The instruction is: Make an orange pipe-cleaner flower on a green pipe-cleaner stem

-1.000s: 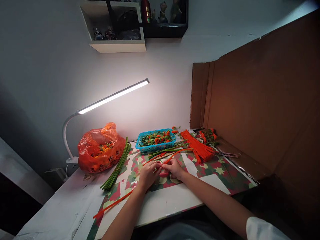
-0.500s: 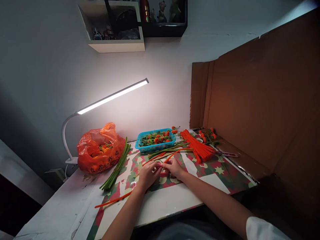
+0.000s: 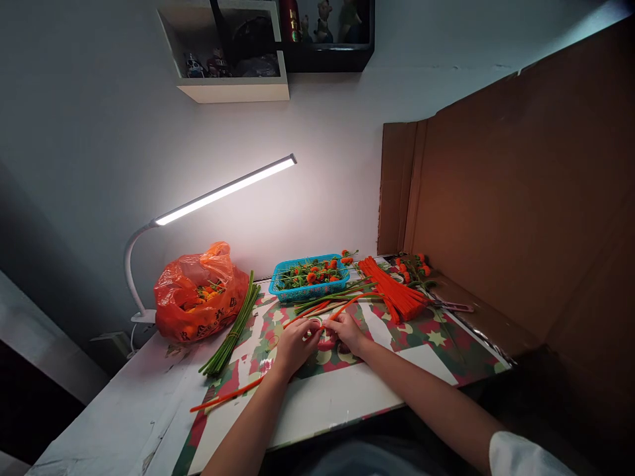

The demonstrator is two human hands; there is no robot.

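My left hand and my right hand meet above the patterned table mat, fingertips pinched close together. An orange chenille stem runs into the pinch and curves away to the upper right. Another orange length sticks out to the left below my left forearm; whether it is the same stem is hidden. Just under my fingers sits a small round reddish thing, mostly covered. Behind my hands lie loose green stems. A thick bundle of orange chenille stems rests to the right.
A blue basket of orange flowers stands at the back. To the left are a tied green stem bundle, an orange plastic bag and a lit desk lamp. Scissors lie near the cardboard wall at right.
The view has shifted very slightly. Both hands keep nearly the same place and pinch, with only a tiny movement of the fingers.
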